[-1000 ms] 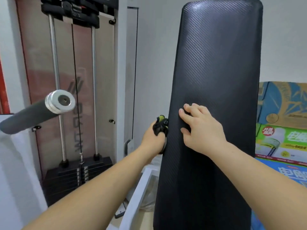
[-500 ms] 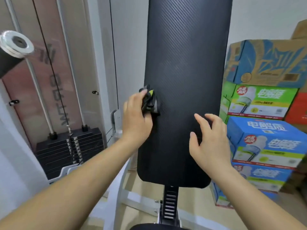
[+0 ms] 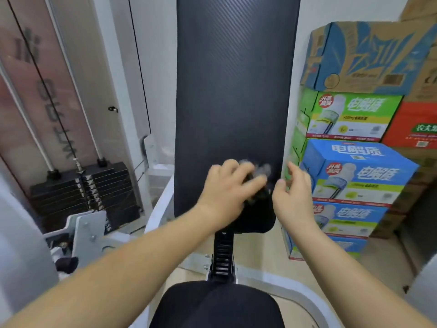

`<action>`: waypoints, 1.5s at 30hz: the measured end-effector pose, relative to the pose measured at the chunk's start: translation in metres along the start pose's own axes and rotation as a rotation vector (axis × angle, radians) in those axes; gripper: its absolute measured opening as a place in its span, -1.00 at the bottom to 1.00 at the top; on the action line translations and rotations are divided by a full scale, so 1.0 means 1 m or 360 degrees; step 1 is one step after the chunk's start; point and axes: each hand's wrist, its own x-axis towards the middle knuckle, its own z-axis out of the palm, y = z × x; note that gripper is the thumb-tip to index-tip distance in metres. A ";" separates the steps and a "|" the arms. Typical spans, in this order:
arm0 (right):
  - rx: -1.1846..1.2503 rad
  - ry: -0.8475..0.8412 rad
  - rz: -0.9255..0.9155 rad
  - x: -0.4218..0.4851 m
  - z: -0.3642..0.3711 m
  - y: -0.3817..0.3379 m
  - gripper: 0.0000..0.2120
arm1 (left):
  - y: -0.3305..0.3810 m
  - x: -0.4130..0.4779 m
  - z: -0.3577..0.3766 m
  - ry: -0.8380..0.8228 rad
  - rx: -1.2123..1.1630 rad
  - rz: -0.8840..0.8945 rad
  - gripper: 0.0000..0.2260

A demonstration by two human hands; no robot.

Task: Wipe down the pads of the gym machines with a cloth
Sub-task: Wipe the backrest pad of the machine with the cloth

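Head view, upright black back pad at centre, left hand laid over a dark cloth low on the pad's right side, grip too blurred to tell, right hand loosely curled and empty just beside the pad's right edge, seat pad near, stacked cartons right.

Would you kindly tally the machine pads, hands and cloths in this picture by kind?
Pads: 2, the back pad and the seat pad
Hands: 2, the left hand and the right hand
Cloths: 1, the cloth under the left hand
Total: 5
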 end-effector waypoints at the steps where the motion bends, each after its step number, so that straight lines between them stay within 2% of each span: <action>1: 0.0002 -0.0013 0.0079 -0.005 0.003 0.006 -0.55 | 0.017 -0.034 0.013 -0.0121 0.0023 0.0157 -0.51; 3: -0.0017 -0.0094 0.0146 -0.014 0.005 0.019 -0.55 | 0.033 -0.092 0.031 -0.0377 0.0158 0.0459 -0.56; 5: -0.0046 -0.0128 0.0173 -0.021 0.004 0.027 -0.55 | 0.017 -0.129 0.032 -0.0497 0.0250 0.0624 -0.67; 6: -0.0050 -0.0133 0.0189 -0.023 0.003 0.029 -0.56 | 0.002 -0.139 0.027 -0.0457 0.0258 0.0611 -0.69; 8: -0.0062 -0.0123 0.0213 -0.025 0.003 0.033 -0.57 | -0.032 -0.150 0.014 -0.0271 0.0162 0.0411 -0.55; 9: -0.0068 -0.0109 0.0213 -0.025 0.004 0.034 -0.58 | -0.046 -0.148 0.004 -0.0179 0.0070 0.0200 -0.48; 10: -0.0068 -0.0091 0.0211 -0.024 0.005 0.034 -0.58 | -0.056 -0.144 -0.005 -0.0071 -0.0074 -0.0133 -0.45; 12: -0.0086 -0.0058 0.0207 -0.025 0.009 0.033 -0.59 | -0.058 -0.126 -0.014 0.0169 -0.0430 -0.1108 -0.44; 14: -0.0128 -0.0037 0.0190 -0.027 0.011 0.033 -0.58 | -0.039 -0.099 -0.012 0.0371 -0.0940 -0.2090 -0.48; 15: -0.0155 -0.0036 0.0176 -0.028 0.011 0.033 -0.58 | -0.026 -0.090 -0.010 0.0460 -0.1182 -0.2418 -0.50; 16: -0.0179 -0.0044 0.0164 -0.029 0.011 0.034 -0.57 | -0.015 -0.083 -0.007 0.0562 -0.1323 -0.2628 -0.50; 18: -0.0216 -0.0066 0.0176 -0.032 0.012 0.034 -0.55 | 0.002 -0.079 -0.005 0.0637 -0.1337 -0.2812 -0.47; 21: -0.0187 -0.0080 0.0220 -0.038 0.015 0.028 -0.52 | 0.027 -0.082 -0.006 0.0449 -0.1401 -0.2943 -0.42; 23: -0.0106 -0.0074 0.0240 -0.044 0.015 0.022 -0.51 | 0.057 -0.078 -0.011 0.0299 -0.1729 -0.2858 -0.44; 25: -0.0022 -0.0066 0.0221 -0.051 0.008 0.017 -0.58 | 0.082 -0.067 -0.020 0.0155 -0.1972 -0.2527 -0.56; 27: 0.0163 -0.0133 0.0237 -0.060 -0.005 0.012 -0.73 | 0.091 -0.050 -0.026 0.0126 -0.1939 -0.2097 -0.57; 29: 0.0623 -0.0432 0.0475 -0.068 -0.019 -0.002 -0.77 | 0.091 -0.035 -0.031 0.0100 -0.1809 -0.1801 -0.55; 31: 0.0890 -0.0642 0.0677 -0.066 -0.030 -0.008 -0.75 | 0.096 -0.020 -0.041 -0.0139 -0.1820 -0.1521 -0.51; 33: 0.0885 -0.0431 0.0709 -0.056 -0.032 -0.004 -0.75 | 0.094 -0.009 -0.049 -0.0489 -0.1925 -0.1190 -0.44; 35: 0.0936 -0.0091 0.0804 -0.034 -0.036 0.004 -0.74 | 0.073 0.009 -0.060 -0.0587 -0.1914 -0.0949 -0.43; 37: 0.0958 0.0137 0.0849 -0.004 -0.040 0.003 -0.67 | 0.038 0.032 -0.067 -0.0433 -0.1479 -0.0808 -0.46; 39: 0.0840 0.0260 0.0682 0.033 -0.046 -0.014 -0.55 | -0.003 0.061 -0.070 -0.0277 -0.0721 -0.0626 -0.44; 41: 0.0758 0.0320 0.0418 0.077 -0.053 -0.046 -0.54 | -0.034 0.092 -0.075 -0.0297 -0.0054 -0.0477 -0.34; 43: 0.0697 0.0345 0.0166 0.120 -0.058 -0.082 -0.66 | -0.050 0.115 -0.079 -0.0424 0.0241 -0.0426 -0.22; 45: 0.0586 0.0352 -0.0083 0.165 -0.059 -0.124 -0.72 | -0.059 0.128 -0.075 -0.0477 0.0275 -0.0418 -0.15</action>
